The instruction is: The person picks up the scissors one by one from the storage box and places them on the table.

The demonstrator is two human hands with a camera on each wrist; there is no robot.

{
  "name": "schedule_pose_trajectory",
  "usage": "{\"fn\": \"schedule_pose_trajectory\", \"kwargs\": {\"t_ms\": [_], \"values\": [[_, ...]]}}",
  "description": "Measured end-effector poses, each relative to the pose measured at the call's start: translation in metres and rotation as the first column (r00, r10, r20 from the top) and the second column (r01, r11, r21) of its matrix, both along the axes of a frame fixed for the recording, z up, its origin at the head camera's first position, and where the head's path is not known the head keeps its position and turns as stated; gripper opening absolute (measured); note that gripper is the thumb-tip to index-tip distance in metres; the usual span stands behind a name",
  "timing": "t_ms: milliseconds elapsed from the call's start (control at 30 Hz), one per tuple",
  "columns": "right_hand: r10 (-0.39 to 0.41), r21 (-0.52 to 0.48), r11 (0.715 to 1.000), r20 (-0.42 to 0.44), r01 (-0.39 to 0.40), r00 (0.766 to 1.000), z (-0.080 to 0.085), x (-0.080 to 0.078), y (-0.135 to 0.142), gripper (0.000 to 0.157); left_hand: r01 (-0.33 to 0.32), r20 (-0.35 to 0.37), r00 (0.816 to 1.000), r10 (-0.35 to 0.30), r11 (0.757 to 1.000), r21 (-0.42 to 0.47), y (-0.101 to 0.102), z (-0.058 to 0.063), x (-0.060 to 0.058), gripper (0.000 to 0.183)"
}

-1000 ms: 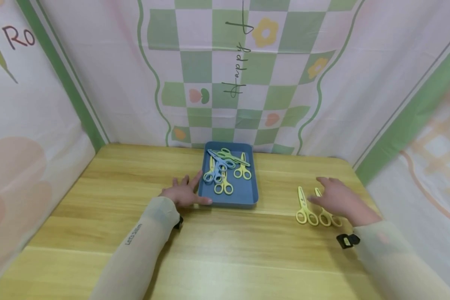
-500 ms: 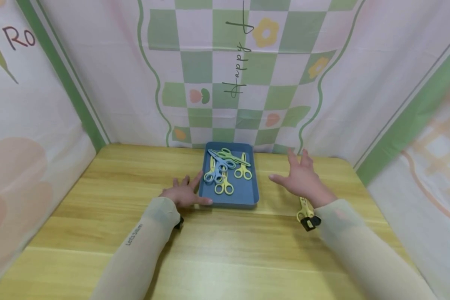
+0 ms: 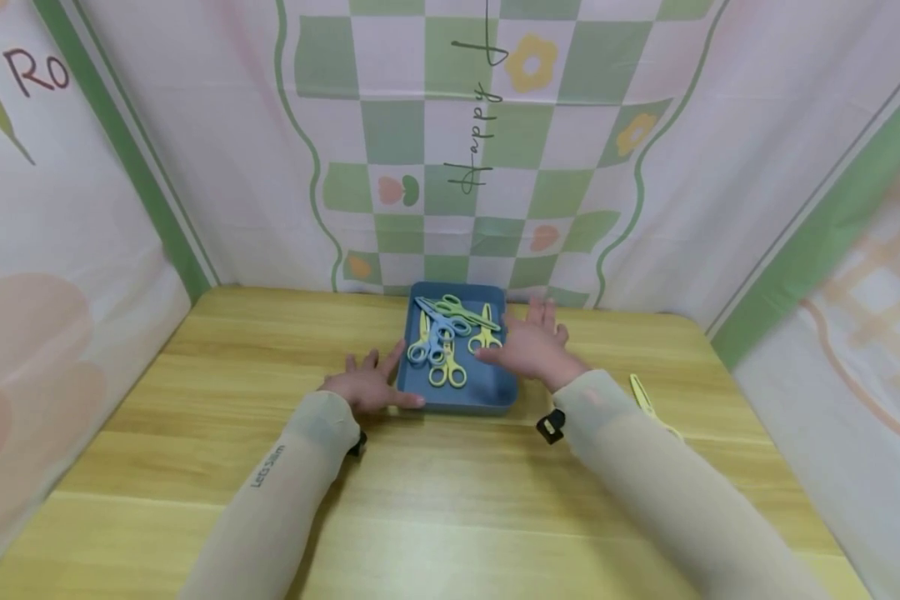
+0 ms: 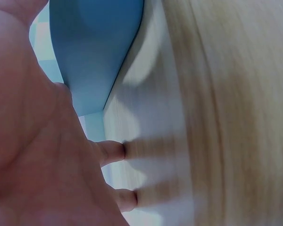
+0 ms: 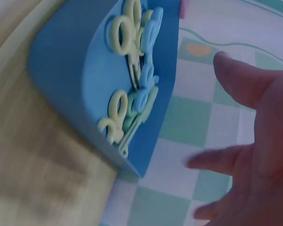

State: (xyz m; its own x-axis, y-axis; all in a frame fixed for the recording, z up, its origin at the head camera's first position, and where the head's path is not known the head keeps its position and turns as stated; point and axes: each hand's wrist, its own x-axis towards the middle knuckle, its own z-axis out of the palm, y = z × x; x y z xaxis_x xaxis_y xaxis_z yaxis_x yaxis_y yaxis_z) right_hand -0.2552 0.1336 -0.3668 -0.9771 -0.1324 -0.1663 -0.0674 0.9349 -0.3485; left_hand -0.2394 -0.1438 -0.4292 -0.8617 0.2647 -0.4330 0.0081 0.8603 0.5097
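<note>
My left hand (image 3: 363, 390) rests at the near left corner of a blue tray (image 3: 487, 392), thumb along the front side and the other fingers spread at its left. In the left wrist view, two fingertips come down at the tabletop beside the tray wall (image 4: 94, 47). Several scissors lie in the tray: blue ones (image 3: 440, 327), green ones (image 3: 450, 309) and yellow ones (image 3: 447, 375). Over the tray's right rim hovers my right hand (image 3: 536, 346), fingers spread and holding nothing; the right wrist view shows it apart from the yellow scissors (image 5: 117, 115) inside.
On the wooden table (image 3: 420, 517), yellow scissors (image 3: 643, 398) lie to the right, partly covered by the right sleeve (image 3: 667, 475). A patterned cloth (image 3: 450, 133) hangs behind the table, with more cloth at both sides.
My right hand has moved left from above the yellow scissors on the table to the tray's right side. One of those two scissors is now hidden by the sleeve. The left hand stays put.
</note>
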Motion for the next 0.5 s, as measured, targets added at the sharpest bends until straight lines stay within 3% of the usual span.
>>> {"fn": "schedule_pose_trajectory", "kwargs": {"t_ms": [133, 267, 500], "values": [[0.063, 0.091, 0.994, 0.038, -0.066, 0.997, 0.0, -0.007, -0.012, 0.065, -0.001, 0.001, 1.0, 0.001, 1.0, -0.006, 0.0, 0.0, -0.001, 0.109], [0.102, 0.141, 0.984, 0.061, -0.11, 0.993, -0.001, -0.014, -0.023, 0.055, -0.003, 0.005, 1.0, 0.003, 1.0, 0.0, 0.0, 0.0, -0.001, 0.109], [0.06, 0.118, 0.99, 0.142, -0.077, 0.988, -0.006, -0.019, -0.04, 0.032, 0.005, -0.002, 1.0, -0.005, 1.0, 0.004, -0.001, 0.004, -0.001, 0.11]]}}
